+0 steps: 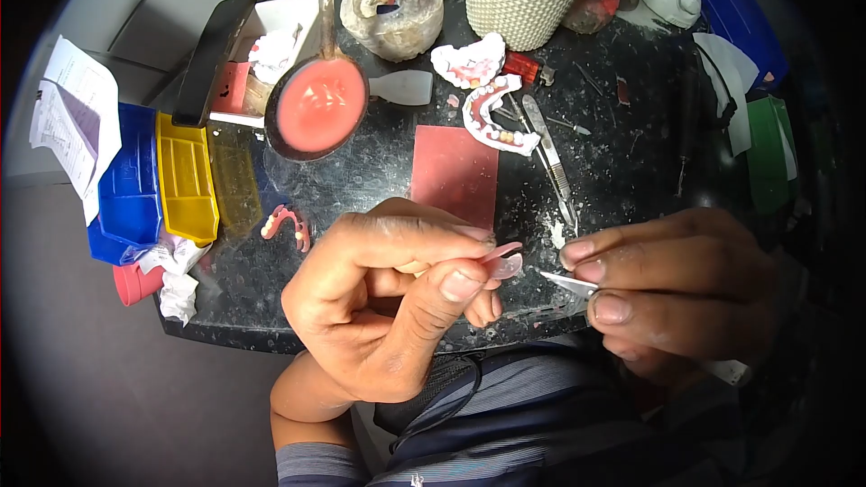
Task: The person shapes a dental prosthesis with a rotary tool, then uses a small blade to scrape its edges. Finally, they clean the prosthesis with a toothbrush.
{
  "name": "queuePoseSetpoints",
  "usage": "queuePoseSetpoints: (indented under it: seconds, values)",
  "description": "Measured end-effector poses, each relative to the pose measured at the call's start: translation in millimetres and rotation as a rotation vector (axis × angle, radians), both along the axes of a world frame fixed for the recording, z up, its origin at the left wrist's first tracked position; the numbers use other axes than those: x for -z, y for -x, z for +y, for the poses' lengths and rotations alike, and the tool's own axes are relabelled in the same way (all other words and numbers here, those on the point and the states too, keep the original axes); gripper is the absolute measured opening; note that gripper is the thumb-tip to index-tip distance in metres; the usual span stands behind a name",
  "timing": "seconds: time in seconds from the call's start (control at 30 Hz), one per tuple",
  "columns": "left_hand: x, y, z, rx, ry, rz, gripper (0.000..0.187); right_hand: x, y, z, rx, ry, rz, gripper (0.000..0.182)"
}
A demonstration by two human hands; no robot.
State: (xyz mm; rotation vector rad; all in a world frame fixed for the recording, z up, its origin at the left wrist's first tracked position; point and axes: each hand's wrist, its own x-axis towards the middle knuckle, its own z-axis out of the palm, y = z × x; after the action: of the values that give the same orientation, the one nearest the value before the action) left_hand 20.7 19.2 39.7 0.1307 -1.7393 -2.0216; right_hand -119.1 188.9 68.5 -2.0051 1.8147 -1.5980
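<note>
In the head view, a scuffed, dust-flecked black tabletop (361,185) spreads before you. Your left hand (383,298) pinches a thin, curved, glossy pink piece (507,266) between thumb and fingers, above the near edge. Your right hand (681,284) grips a pointed, silvery metal blade (568,283), its tip near that piece but apart. Your left fingers partly hide a flat pink rectangular sheet (456,167); beyond lie a white horseshoe-shaped toothed cast (480,113) and a round dark pan (281,141) of smooth pink material. Writing on the white papers (81,126) is too small to read.
</note>
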Motion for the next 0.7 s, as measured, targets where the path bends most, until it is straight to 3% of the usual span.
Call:
queuePoseSetpoints:
  seconds: [0.3,0.4,0.5,0.7]
  values:
    - [3,3,2,-0.022,0.000,0.013,0.021,-2,0,1,0.035,0.007,0.099,0.020]
    - [3,2,1,-0.015,-0.007,0.012,0.022,-6,7,9,0.013,-0.127,0.083,0.029]
    - [0,1,2,-0.017,-0.018,-0.019,0.023,0,11,9,-0.065,-0.101,0.108,0.034]
    - [0,-1,5,-0.062,0.003,-0.046,0.025,6,0,2,0.020,-0.019,0.160,0.032]
